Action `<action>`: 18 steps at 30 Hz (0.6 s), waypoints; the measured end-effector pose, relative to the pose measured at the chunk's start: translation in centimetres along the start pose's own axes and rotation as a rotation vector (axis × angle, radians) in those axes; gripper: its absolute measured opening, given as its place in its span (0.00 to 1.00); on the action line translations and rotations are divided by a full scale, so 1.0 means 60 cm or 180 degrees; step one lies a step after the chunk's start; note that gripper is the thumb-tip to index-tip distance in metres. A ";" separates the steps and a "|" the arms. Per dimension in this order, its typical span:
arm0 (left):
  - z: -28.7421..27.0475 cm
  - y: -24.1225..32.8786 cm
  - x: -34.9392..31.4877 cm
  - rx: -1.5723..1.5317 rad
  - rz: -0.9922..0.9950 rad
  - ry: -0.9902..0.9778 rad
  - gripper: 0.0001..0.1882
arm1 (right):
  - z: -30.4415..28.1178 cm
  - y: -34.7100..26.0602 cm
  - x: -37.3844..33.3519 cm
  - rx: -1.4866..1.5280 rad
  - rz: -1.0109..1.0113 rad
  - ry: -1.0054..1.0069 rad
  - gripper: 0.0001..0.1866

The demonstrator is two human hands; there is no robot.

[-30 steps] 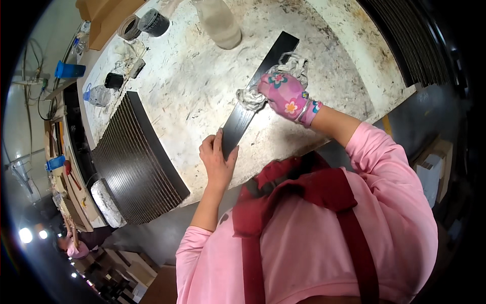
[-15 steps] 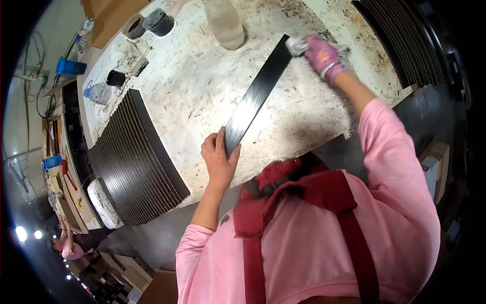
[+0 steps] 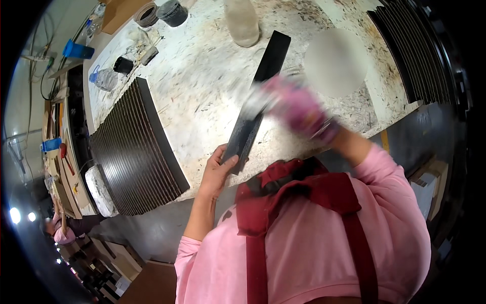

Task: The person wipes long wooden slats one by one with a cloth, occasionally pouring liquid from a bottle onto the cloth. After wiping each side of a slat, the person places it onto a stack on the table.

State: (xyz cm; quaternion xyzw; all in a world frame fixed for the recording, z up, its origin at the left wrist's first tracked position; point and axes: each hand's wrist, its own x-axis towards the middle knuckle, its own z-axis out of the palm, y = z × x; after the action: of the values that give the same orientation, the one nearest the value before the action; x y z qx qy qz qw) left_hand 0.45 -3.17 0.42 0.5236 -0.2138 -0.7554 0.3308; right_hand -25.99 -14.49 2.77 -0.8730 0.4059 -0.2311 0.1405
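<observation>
A long black strip (image 3: 269,60) lies slanted across the worktable, its near end raised in my bare left hand (image 3: 216,171). The fingers and thumb of that hand are closed round this end. My right hand (image 3: 298,109), in a pink and purple glove, is smeared by motion over the middle of the strip. It presses a crumpled white cloth (image 3: 254,103), also blurred, onto the strip; the fingers look closed round the cloth. Part of the strip is hidden behind cloth and glove.
On the stained white worktable (image 3: 187,91), many black strips stand in a row at the left (image 3: 136,157). Another row of strips (image 3: 412,55) is at the far right. A cloudy bottle (image 3: 241,25) and a dark tub (image 3: 172,13) stand at the back. A person (image 3: 63,233) is far left.
My right hand has swept the cloth from the far end of the strip down to its middle. The strip is turned on its long axis and drawn nearer, with my left hand's grip shifted.
</observation>
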 end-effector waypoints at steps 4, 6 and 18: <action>0.005 -0.026 -0.006 0.0241 0.0063 0.0230 0.23 | 0.085 -0.109 0.036 -0.0265 -0.0349 -0.1079 0.12; -0.010 -0.031 -0.010 0.0183 -0.0082 0.0056 0.21 | 0.092 0.007 0.051 -0.0840 0.0234 -0.0502 0.12; -0.022 -0.023 -0.016 -0.0396 -0.0424 -0.0166 0.20 | -0.040 0.130 0.110 -0.0286 0.1312 -0.0796 0.09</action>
State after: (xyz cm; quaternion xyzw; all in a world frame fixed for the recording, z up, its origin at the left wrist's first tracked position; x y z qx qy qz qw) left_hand 1.54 -1.51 -0.35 0.4953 -0.1398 -0.8010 0.3060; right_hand -28.54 -24.64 3.35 -0.7988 0.5648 -0.0694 0.1949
